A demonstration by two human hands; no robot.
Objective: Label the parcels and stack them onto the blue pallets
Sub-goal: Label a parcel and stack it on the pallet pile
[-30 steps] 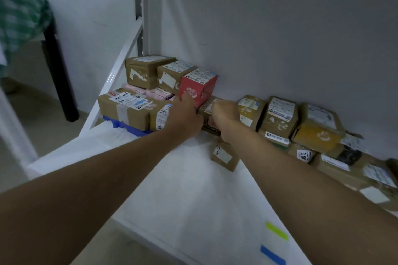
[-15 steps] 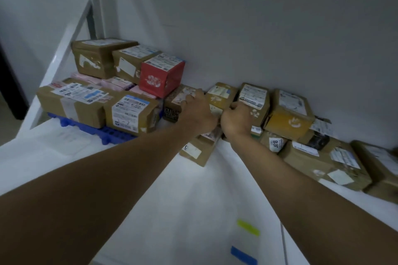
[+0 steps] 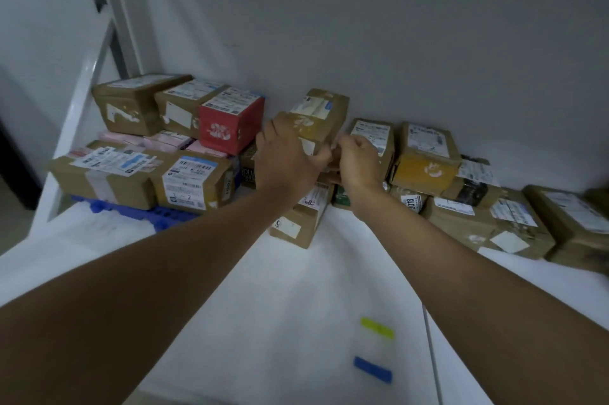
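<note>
surface: a white table (image 3: 296, 305) set against a grey wall
left end: a blue pallet (image 3: 164, 212) lying on the table, stacked with cardboard parcels
middle: a small brown box (image 3: 298, 223) on the table, near the pallet
right side: a low flat parcel (image 3: 487, 228) and a brown box (image 3: 573, 223) side by side along the wall
front: a yellow-green tape strip (image 3: 377, 328) and a blue tape strip (image 3: 372, 369) stuck to the tabletop

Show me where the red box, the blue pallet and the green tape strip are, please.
red box (image 3: 220, 130), head view, on its front face.
blue pallet (image 3: 171, 214), head view, on its front edge.
green tape strip (image 3: 377, 328), head view, on its middle.
</note>
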